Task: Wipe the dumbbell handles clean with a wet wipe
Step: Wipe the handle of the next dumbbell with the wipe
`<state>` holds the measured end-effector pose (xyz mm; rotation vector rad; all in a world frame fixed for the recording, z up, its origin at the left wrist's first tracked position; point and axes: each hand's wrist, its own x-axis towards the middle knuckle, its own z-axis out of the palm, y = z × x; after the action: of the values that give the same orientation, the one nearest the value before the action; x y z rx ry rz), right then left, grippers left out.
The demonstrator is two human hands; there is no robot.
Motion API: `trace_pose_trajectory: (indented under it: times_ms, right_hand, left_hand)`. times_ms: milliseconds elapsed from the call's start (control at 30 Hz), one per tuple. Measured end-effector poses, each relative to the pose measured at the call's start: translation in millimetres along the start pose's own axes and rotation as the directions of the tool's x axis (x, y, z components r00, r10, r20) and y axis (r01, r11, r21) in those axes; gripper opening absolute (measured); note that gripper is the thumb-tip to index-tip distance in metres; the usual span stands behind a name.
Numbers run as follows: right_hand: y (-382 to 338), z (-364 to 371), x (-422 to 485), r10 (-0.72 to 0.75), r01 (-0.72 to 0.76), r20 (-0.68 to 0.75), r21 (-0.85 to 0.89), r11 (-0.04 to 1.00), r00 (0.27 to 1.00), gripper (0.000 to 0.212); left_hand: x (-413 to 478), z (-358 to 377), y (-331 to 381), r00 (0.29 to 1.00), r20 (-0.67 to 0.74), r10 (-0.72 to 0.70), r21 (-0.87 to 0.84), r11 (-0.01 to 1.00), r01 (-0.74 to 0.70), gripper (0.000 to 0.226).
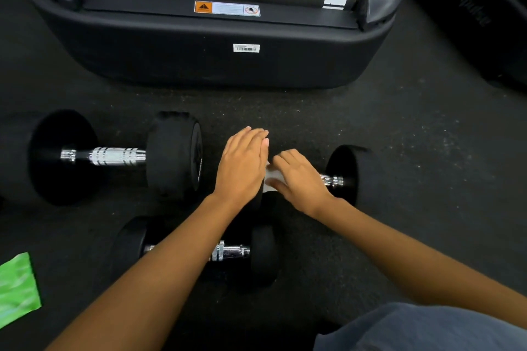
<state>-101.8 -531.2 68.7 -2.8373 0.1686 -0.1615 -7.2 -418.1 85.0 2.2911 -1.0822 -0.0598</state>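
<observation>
Dark speckled rubber floor (370,122) fills the view, with the black rear end of a treadmill (214,65) across the top, an orange-and-white warning label (227,8) on its deck edge and a barcode sticker (246,48) below that.

Three black dumbbells lie on the floor. A large dumbbell (114,155) sits to the left with its chrome handle bare. A small dumbbell (231,252) lies nearest the person, partly crossed by the left forearm. The right dumbbell (350,174) lies between them and further right.

The left grip (242,165) is spread flat, fingers straight and together, palm down over that dumbbell's left head, which it mostly hides. The right grip (299,179) curls over the handle and pinches a white wet wipe (271,177) against it. The wipe shows between the two hands, and a short length of chrome handle (332,180) shows beyond the knuckles, next to the right head.

A green packet (17,288) lies at the lower left edge. Grey fabric (427,328) covers the lower right corner.
</observation>
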Motion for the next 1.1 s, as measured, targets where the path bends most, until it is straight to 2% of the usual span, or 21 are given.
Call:
trace_pose_trajectory:
  times_ms: [100, 167, 333, 433, 567, 633, 733, 900, 1033, 1100]
  right_hand:
    - [3.9, -4.1, 7.5, 0.102, -0.124, 0.133, 0.174, 0.977, 0.986, 0.027]
    - [7.7, -7.3, 10.7, 0.149, -0.201, 0.257, 0.192, 0.960, 0.955, 0.032]
    - [2.4, -3.1, 5.5, 0.075, -0.082, 0.180, 0.035, 0.996, 0.981, 0.035]
    - [12.8, -15.9, -0.5, 0.040, -0.050, 0.257, 0.033, 0.998, 0.966, 0.037]
    - [29.0, -31.1, 2.2, 0.190, -0.279, 0.446, 0.143, 0.949, 0.875, 0.034]
    - [28.5, -30.3, 11.3, 0.224, -0.331, 0.500, 0.136, 0.934, 0.837, 0.030]
    - [15.4, -23.6, 22.7, 0.243, -0.367, 0.505, 0.161, 0.916, 0.828, 0.027]
    - [15.8, -22.3, 9.9, 0.172, -0.299, 0.444, 0.236, 0.925, 0.880, 0.036]
    - [28.5, -36.1, 13.4, 0.271, -0.395, 0.526, 0.139, 0.908, 0.806, 0.031]
    - [21.7, -35.8, 24.0, 0.270, -0.380, 0.551, 0.094, 0.920, 0.790, 0.028]
  left_hand:
    - [1.0, 0.3, -0.4, 1.000, -0.003, 0.001, 0.003, 1.000, -0.001, 0.044]
    - [1.7, 0.6, -0.7, 1.000, 0.013, -0.006, 0.006, 1.000, 0.006, 0.039]
    - [-0.2, 2.3, -1.7, 1.000, -0.014, -0.002, 0.001, 1.000, 0.002, 0.036]
    - [-0.5, 2.2, -1.7, 1.000, -0.010, 0.001, -0.002, 1.000, -0.001, 0.040]
    - [0.3, 0.3, 0.6, 1.000, -0.006, -0.004, 0.000, 1.000, 0.004, 0.042]
    - [1.0, 1.0, 0.6, 1.000, -0.003, -0.016, 0.003, 1.000, 0.016, 0.038]
    - [1.7, -0.4, 1.0, 1.000, -0.004, -0.017, 0.006, 1.000, 0.017, 0.038]
    - [1.3, -0.5, 0.4, 1.000, -0.002, -0.013, 0.003, 1.000, 0.013, 0.037]
    - [0.7, 0.5, 0.7, 1.000, -0.019, -0.007, -0.008, 1.000, 0.007, 0.037]
    - [0.5, 1.4, 1.2, 1.000, -0.031, 0.000, -0.011, 1.000, 0.000, 0.045]
